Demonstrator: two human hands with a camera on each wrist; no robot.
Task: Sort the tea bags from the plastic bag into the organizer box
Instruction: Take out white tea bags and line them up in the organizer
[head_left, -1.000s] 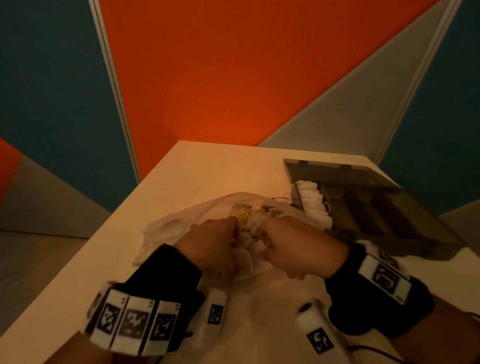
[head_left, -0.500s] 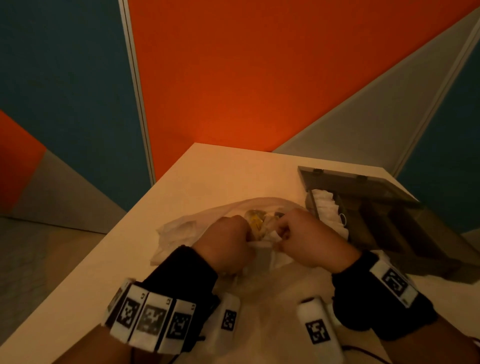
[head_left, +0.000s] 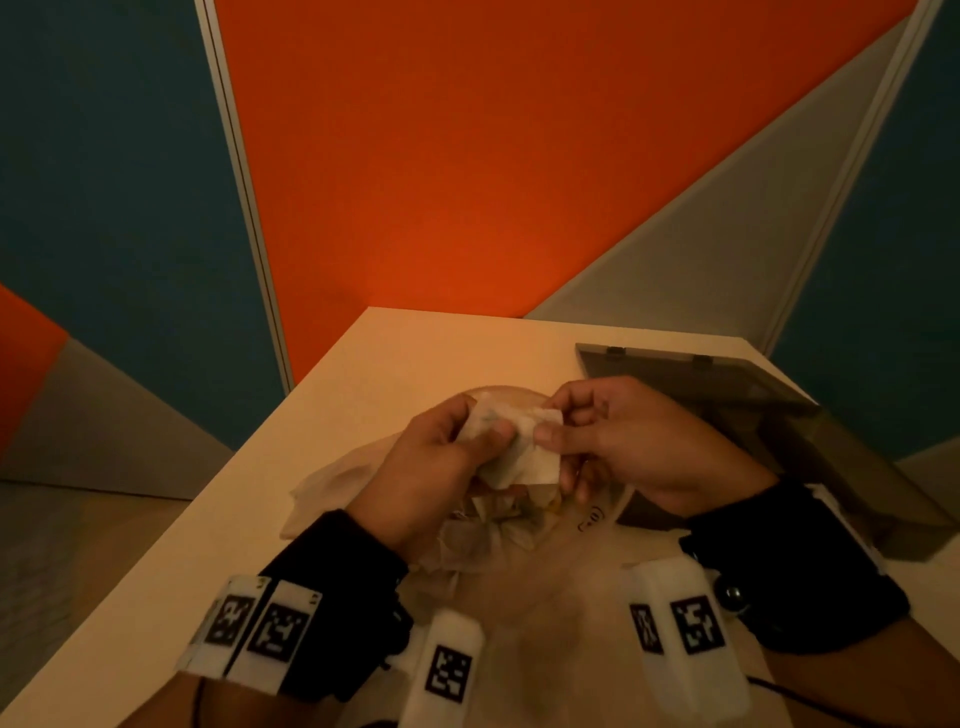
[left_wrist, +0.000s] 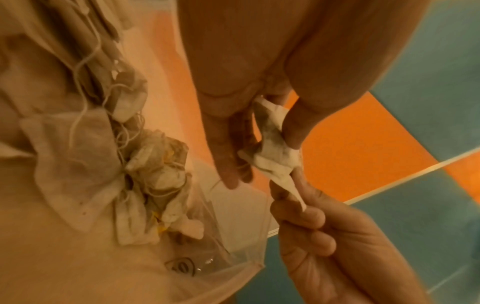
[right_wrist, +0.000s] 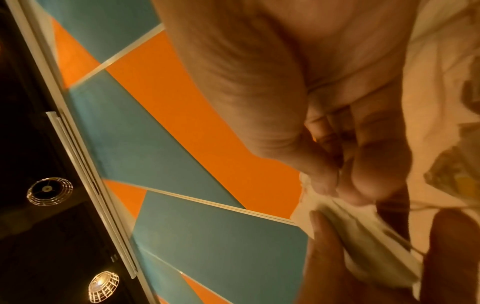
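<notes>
Holding one pale tea bag (head_left: 519, 441) between them, both hands are raised just above the plastic bag (head_left: 332, 478) at the middle of the tabletop (head_left: 405, 353). The left hand (head_left: 441, 467) has its thumb pressed on the tea bag's near face with the fingers curled behind it. The right hand (head_left: 623, 441) pinches the tea bag's 3 o'clock edge between thumb and forefinger, its other fingers curled in below. In the left wrist view the tea bag (left_wrist: 272, 148) looks crumpled and is stretched between the thumb and fingers of the left hand (left_wrist: 259, 72) and the pinching tips of the right hand (left_wrist: 324, 226). More tea bags (left_wrist: 155, 168) lie in a tangled heap with loose strings inside the clear plastic bag (left_wrist: 239, 236), at 9 o'clock from the hands in that view. The organizer box (head_left: 810, 467) sits on the tabletop at 3 o'clock from the hands, its dark lid (head_left: 691, 374) standing open; the right wrist hides much of its inside. In the right wrist view the right hand (right_wrist: 337, 144) and the tea bag (right_wrist: 363, 236) fill the frame, blurred.
</notes>
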